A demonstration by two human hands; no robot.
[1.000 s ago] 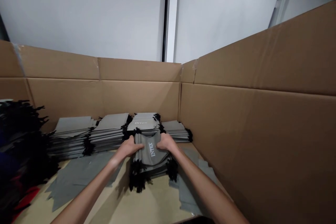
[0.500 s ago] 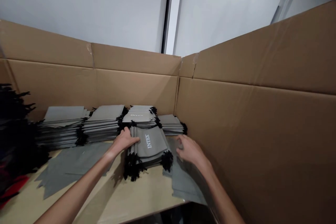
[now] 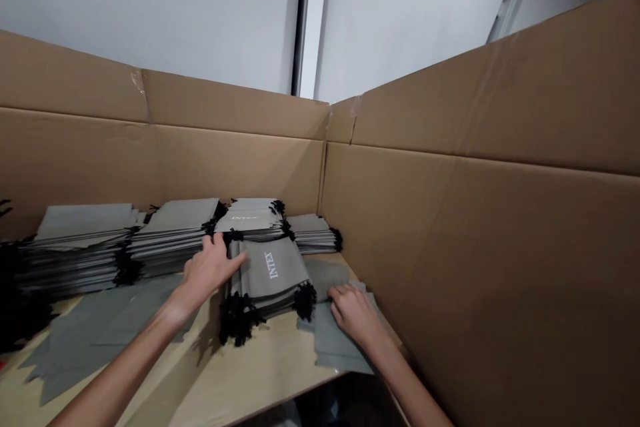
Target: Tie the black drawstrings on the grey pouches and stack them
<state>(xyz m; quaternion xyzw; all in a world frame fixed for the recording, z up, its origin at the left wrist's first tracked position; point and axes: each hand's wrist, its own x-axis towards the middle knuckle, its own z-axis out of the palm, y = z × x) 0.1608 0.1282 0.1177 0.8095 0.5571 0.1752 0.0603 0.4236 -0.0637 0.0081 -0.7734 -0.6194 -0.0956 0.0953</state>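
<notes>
A: Where's the left hand [image 3: 207, 267] sitting?
B: At nine o'clock from the front stack. Its fingers are spreading against the upper corner of a stack of grey INTEX drawstring bags [image 3: 267, 273] — open, not clenched, and not gripping anything.

A: And the right hand [image 3: 354, 315]?
B: It's resting on a loose grey bag [image 3: 336, 340] at four o'clock from the stack, with its fingers [image 3: 345, 297] bending over the fabric. Whether they're pinching it or only pressing down, I can't tell.

A: What's underneath all this?
B: A pale wooden table [image 3: 260, 363] is carrying the stack, with black drawstrings [image 3: 305, 300] bunching at its near end. More loose grey bags [image 3: 105, 320] are lying flat at nine o'clock, and stacked rows of bags [image 3: 173, 230] are lining up at twelve.

A: And around that?
B: Tall brown cardboard walls [image 3: 450, 267] are enclosing the back and right, while a white room wall [image 3: 150, 7] is rising behind them, divided by a pale upright post [image 3: 310, 20].

A: Anything hard to make out?
B: A black tangle [image 3: 7, 293] is getting cut off at the left edge — too dark to read — and shadow is swallowing whatever lies past the table's near edge at six o'clock.
</notes>
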